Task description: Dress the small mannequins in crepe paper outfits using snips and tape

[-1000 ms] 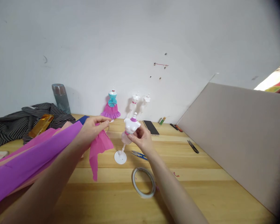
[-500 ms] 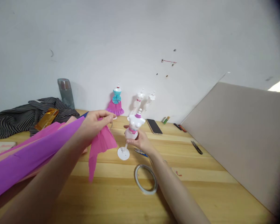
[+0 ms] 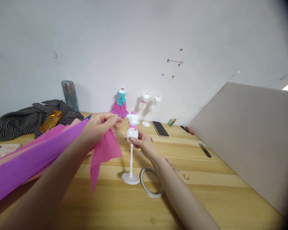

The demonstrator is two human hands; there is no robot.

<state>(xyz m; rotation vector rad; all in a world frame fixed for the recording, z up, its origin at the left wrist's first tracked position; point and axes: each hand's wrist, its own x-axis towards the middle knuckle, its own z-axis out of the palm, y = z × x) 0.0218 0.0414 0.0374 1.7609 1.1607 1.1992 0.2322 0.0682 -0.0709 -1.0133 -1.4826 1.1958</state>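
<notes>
My left hand (image 3: 99,127) pinches the top of a pink crepe-paper strip (image 3: 103,153) that hangs down over the wooden table (image 3: 206,185). Just to its right, my right hand (image 3: 144,143) grips the torso of a small white mannequin (image 3: 132,127) with a pink waistband. The mannequin stands upright on its thin pole and round base (image 3: 131,178). The pink paper's top edge is close to the mannequin's torso, a small gap between them.
A roll of tape (image 3: 151,182) lies beside the base. Purple and pink paper sheets (image 3: 33,153) cover the left. At the back stand a dressed mannequin (image 3: 120,103), two bare ones (image 3: 150,101), a phone (image 3: 160,128), a flask (image 3: 69,95) and striped cloth (image 3: 26,118). A grey board (image 3: 249,137) and snips (image 3: 204,150) are on the right.
My right hand turned the tilted mannequin upright and brought it nearer, its base now beside the tape roll. My left hand kept its pinch on the pink paper.
</notes>
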